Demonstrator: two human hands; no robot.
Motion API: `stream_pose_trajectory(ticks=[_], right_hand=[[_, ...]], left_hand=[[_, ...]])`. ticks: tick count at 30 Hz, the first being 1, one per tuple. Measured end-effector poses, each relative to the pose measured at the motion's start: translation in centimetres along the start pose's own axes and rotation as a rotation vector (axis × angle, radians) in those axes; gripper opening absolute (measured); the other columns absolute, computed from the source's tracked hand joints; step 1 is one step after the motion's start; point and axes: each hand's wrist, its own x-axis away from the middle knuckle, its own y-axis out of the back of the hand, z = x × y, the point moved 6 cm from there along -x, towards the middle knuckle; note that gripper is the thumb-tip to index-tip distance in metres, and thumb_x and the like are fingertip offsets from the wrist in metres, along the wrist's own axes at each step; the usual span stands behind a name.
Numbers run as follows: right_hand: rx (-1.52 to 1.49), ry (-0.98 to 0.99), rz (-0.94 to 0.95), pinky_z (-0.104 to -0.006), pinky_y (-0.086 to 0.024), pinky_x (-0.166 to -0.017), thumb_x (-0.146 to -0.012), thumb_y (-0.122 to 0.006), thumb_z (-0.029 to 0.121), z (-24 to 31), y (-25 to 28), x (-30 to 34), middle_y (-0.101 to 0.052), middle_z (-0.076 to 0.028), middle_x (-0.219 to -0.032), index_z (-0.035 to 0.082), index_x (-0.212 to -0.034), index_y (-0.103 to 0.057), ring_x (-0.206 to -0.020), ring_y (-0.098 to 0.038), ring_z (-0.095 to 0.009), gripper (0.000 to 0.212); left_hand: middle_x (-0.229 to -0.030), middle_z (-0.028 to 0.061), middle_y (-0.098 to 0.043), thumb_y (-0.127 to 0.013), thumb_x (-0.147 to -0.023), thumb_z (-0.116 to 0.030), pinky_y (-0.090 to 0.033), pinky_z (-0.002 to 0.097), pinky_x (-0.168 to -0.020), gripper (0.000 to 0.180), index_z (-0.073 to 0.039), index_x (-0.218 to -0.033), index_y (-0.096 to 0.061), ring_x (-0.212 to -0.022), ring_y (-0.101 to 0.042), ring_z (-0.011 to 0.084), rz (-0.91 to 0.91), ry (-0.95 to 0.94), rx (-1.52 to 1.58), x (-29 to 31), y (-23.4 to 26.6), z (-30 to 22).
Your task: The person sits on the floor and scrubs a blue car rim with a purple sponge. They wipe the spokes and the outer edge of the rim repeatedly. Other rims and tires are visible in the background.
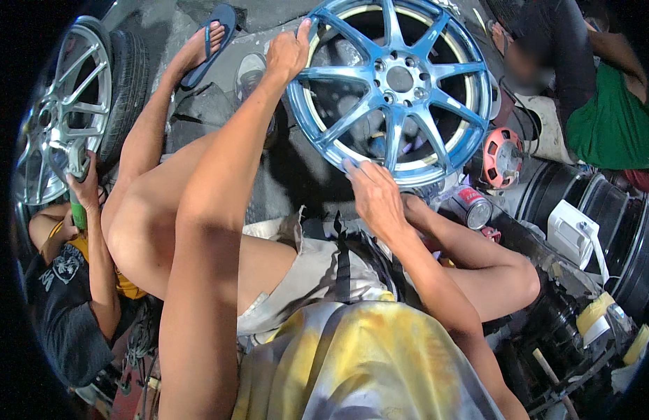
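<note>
A blue multi-spoke alloy wheel (400, 75) with a pale ring inside its rim is in front of me, its face turned up toward me. At its upper left edge my left hand (288, 54) grips the rim, with the thumb along the outer lip. My right hand (375, 197) is closed on the lower left edge, fingers bent over the lip. A bluish tint shows at one right fingertip; whether it is paint or a small piece of something, I cannot make out. The wheel hides the far side of both grips.
On the left, another person's hand (86, 182) holds a power tool (74, 159) against a silver wheel (79, 91); a tyre (125, 91) stands behind it. To the right are a can (471, 206), a round orange part (501, 157), black wheel barrels (573, 192) and a person in green (611, 126).
</note>
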Motion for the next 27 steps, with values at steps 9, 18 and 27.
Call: stream_pose_trajectory(ticks=[9,18,27], right_hand=[[0.034,-0.157,0.065,-0.0454,-0.045,-0.079,-0.086,-0.065,0.005,0.1,2.7,0.8,-0.055,-0.015,-0.095,0.003,-0.107,-0.069,-0.092,-0.057,-0.037,0.022],[-0.168,-0.281,0.065,-0.0466,-0.048,-0.079,-0.082,-0.07,0.003,-1.7,2.4,-0.8,-0.057,-0.022,-0.093,-0.003,-0.097,-0.068,-0.094,-0.058,-0.04,0.017],[-0.087,-0.034,0.119,-0.0448,-0.049,-0.082,-0.081,-0.065,-0.003,-0.9,2.1,-1.7,-0.057,-0.018,-0.095,-0.004,-0.097,-0.066,-0.094,-0.057,-0.036,0.017]], left_hand=[[-0.107,0.0388,-0.062,-0.037,-0.098,-0.062,-0.045,0.0528,-0.099,0.08,0.011,-0.098,-0.07,-0.109,-0.059,0.0529,-0.01,0.022,0.016,-0.4,-0.3,1.0],[-0.106,0.0381,-0.063,-0.036,-0.098,-0.063,-0.045,0.0519,-0.099,0.081,0.011,-0.1,-0.07,-0.109,-0.06,0.0511,-0.009,0.025,0.024,-0.4,-0.4,0.9],[-0.107,0.0375,-0.064,-0.036,-0.098,-0.063,-0.045,0.052,-0.099,0.081,0.01,-0.1,-0.07,-0.109,-0.06,0.0508,0.017,0.045,-0.011,-0.3,-0.2,0.8]])
